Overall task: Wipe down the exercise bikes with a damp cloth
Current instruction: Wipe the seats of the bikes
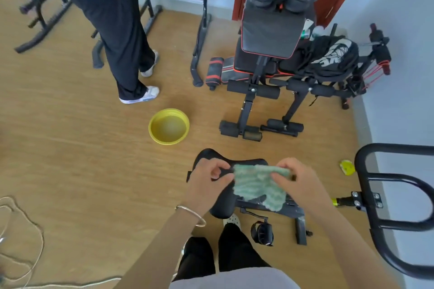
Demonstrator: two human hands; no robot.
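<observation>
Head view: looking down at 2 bare hands over a black bike saddle, on a wooden floor.
Left hand (209,180): fingers curled, thumb and fingertips pinching the left edge of the cloth; a thin bangle (190,214) sits on the wrist.
Right hand (298,180): fingers curled, pinching the cloth at its upper right edge.
Cloth (258,186): pale green and fluffy, held spread between the 2 hands, its lower edge hanging free over the saddle.
Saddle (222,209): black and wide, directly under the hands and cloth; whether the cloth touches it cannot be told.
Handlebar (365,178): black looped tube at the right edge, beside the right forearm.
Pedal (261,233): black with a strap, below the saddle, near the person's dark trouser legs.
Basin (169,126): round and yellow, on the floor beyond the saddle to the left, holding what looks like shallow clear water.
Weight bench (272,37): black with red trim, folded upright against the far wall, dumbbell plates stacked on top.
Backpack (328,58): black with white lettering, lying on the bench to the right.
Second person (117,30): standing at upper left, dark trousers, white shoes.
Cord (35,230): pale, looped on the floor at the left edge.
</observation>
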